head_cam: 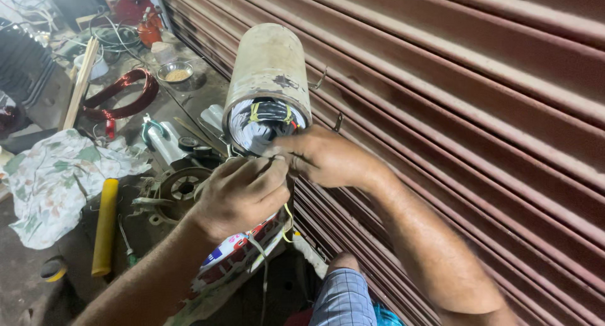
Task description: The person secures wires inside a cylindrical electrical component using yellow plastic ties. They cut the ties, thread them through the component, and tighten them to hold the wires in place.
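I am pinching a thin wire end [277,157] between the closed fingers of my left hand [242,193] and my right hand [324,157], just below the open mouth of the cylindrical motor stator [270,67]. A yellow tube [105,225] and a copper wire coil [129,89] are lying well left of my hands, with a red roller shutter [472,111] standing to their right.

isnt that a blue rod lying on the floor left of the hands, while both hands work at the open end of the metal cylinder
Not blue: the head view shows the rod is yellow. The rest holds: it lies left of the left hand and right hand, both at the metal cylinder's open end.
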